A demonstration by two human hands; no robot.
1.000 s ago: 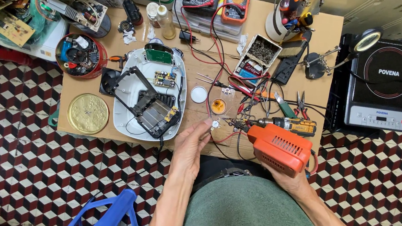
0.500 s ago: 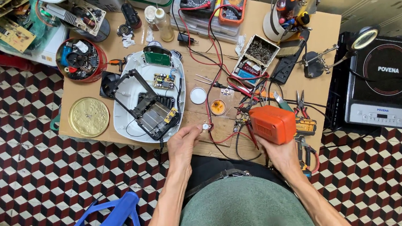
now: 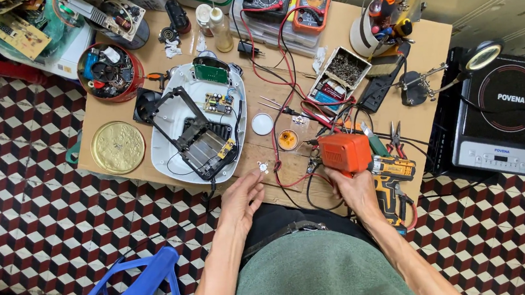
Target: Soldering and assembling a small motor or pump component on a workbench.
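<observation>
Cluttered workbench [image 3: 141, 82]; right hand [image 3: 358, 191] partly hidden behind orange box [image 3: 344, 153].

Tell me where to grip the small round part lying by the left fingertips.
Pinch the small round part across its rim from above with the left hand. It lies flat on the wooden table and too low for a side grip. Red wires crowd its right, so approach from the near-left.

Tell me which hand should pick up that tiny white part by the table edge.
Left. The left hand lies open with fingertips right beside the small white part, while the right hand is busy gripping the orange tool.
</observation>
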